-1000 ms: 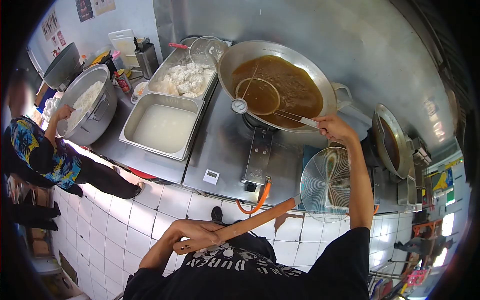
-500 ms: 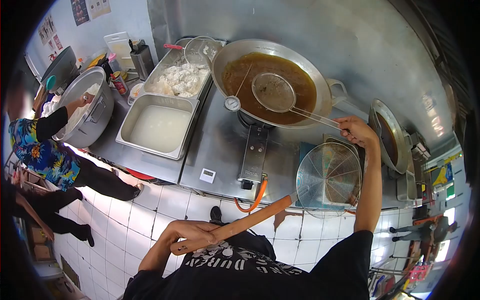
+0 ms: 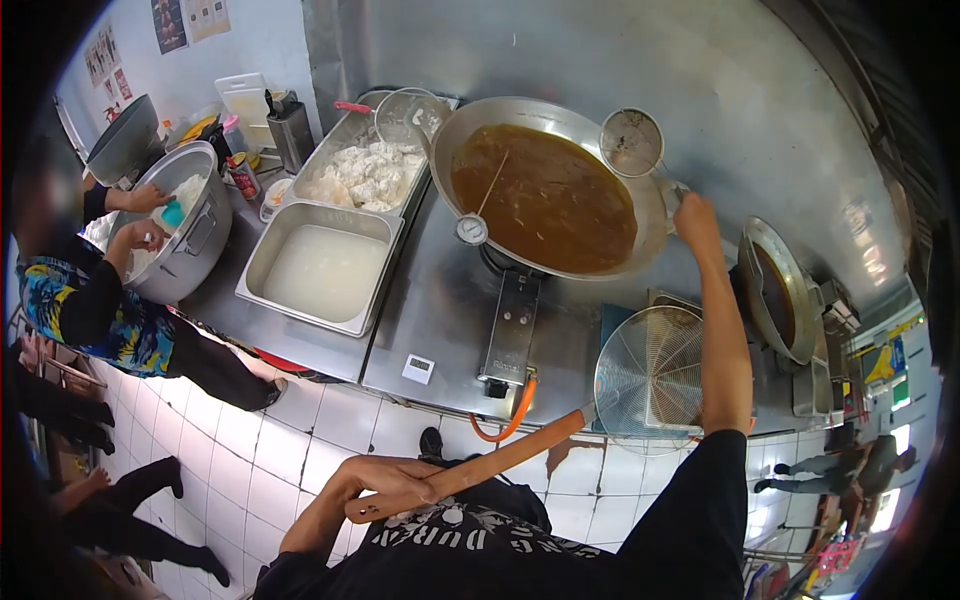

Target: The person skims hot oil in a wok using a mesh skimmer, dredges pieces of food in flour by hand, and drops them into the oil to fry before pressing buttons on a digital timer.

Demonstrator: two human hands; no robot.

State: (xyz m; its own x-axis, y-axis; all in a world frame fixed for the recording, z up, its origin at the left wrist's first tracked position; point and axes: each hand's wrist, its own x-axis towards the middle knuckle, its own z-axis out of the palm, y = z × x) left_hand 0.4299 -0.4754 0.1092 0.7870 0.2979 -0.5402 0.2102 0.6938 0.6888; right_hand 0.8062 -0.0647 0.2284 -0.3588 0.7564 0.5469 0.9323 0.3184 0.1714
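Observation:
My right hand [image 3: 694,222] is closed round the handle of a small fine-mesh strainer [image 3: 632,142], which is raised over the right rim of a large wok [image 3: 455,130] of brown oil [image 3: 540,200]. A dial thermometer [image 3: 471,229] leans at the wok's front left edge, its stem in the oil. Across my body, my left hand [image 3: 395,478] holds the wooden handle of a wide wire skimmer [image 3: 650,375]. The skimmer's mesh hangs at the counter's front edge, below the wok.
Left of the wok stand a tray of floured pieces [image 3: 370,172] and a tray of whitish liquid [image 3: 325,270]. A co-worker's hands [image 3: 140,232] are over a big flour pot [image 3: 205,235]. A burner [image 3: 512,325], timer [image 3: 418,369] and second wok [image 3: 785,290] are nearby.
The small strainer has risen out of the oil and moved right, past the wok's rim, with my right hand. The co-worker now holds a teal scoop in the flour pot. My left hand has barely moved.

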